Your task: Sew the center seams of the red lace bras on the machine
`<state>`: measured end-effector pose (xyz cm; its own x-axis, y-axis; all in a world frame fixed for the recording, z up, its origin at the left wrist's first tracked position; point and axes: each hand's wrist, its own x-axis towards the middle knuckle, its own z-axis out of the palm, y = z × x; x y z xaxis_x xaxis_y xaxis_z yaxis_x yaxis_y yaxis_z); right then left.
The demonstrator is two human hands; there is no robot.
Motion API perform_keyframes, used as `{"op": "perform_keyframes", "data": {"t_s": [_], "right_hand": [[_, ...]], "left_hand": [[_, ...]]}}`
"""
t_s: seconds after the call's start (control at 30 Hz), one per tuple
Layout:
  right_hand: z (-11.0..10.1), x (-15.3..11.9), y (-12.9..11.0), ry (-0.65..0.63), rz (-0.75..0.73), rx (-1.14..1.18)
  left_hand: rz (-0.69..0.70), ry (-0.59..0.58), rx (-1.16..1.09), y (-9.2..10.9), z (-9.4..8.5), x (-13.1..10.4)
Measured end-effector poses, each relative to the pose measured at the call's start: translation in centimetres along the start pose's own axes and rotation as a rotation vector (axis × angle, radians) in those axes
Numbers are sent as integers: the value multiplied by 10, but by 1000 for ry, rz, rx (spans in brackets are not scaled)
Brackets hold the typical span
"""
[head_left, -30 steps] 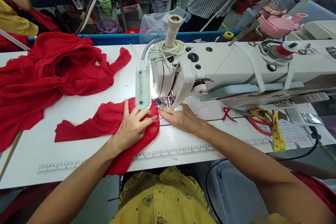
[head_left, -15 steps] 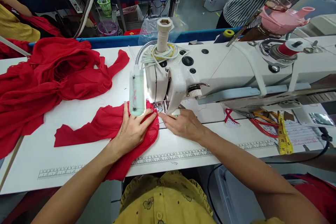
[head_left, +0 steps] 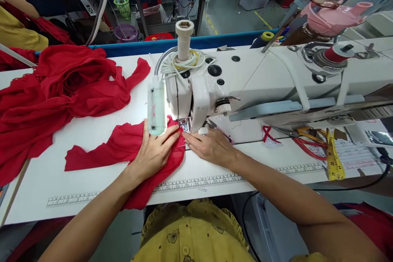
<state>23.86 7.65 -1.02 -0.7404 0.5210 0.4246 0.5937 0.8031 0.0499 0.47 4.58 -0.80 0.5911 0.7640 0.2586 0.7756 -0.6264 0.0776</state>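
A piece of red fabric [head_left: 123,143] lies on the sewing table with its right edge at the presser foot [head_left: 184,123] of a white sewing machine [head_left: 264,69]. My left hand [head_left: 155,147] rests flat on this fabric, fingers stretched toward the foot and partly behind the lamp [head_left: 157,108]. My right hand [head_left: 210,145] is at the fabric's right edge, just in front of the foot, thumb and fingers pressed together on it. A thin, pin-like metal piece [head_left: 183,145] shows between the hands. Thread snips [head_left: 221,129] lie just behind my right hand.
A heap of red garments [head_left: 61,98] covers the table's left side. Orange-handled scissors [head_left: 302,134], a yellow tape measure [head_left: 334,157] and a written paper [head_left: 353,155] lie at right. A printed ruler [head_left: 199,182] runs along the front edge. Another person's yellow sleeve [head_left: 18,30] shows at far left.
The person in a striped top at the back right has gone out of view. The view has shifted slightly; both hands stay at nearly the same place on the fabric.
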Motion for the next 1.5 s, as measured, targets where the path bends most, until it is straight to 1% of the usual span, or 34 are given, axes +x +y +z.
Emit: {"op": "perform_keyframes", "data": {"t_s": [0.23,0.43,0.6,0.73,0.9,1.0,1.1,1.3,1.5], "right_hand": [[-2,0,-3,-11,18,16],[-3,-1,-3,-8,14,31],[-4,-1,-3,-14,21,37],[-5,-2,-3,-15,24,40],[-4,-2,-3,12,23,12],[-4,-2,-2,-12,18,-26],[-4,-1,-2,-33,36,-54],[-5,2,-3,12,87,-63],[-4,2,-4,-9,120,-50]], "left_hand": [[-44,-42,2,0,-2,2],[13,-38,26,-4,-5,5],[16,-16,-24,-7,-4,6],[18,-20,-39,-9,-4,5],[4,-26,-102,-14,-3,5],[-10,-31,-122,-16,-1,7],[-17,-43,-112,-17,0,9],[-5,-60,-85,-19,-1,10],[-10,-54,-61,-20,0,10]]}}
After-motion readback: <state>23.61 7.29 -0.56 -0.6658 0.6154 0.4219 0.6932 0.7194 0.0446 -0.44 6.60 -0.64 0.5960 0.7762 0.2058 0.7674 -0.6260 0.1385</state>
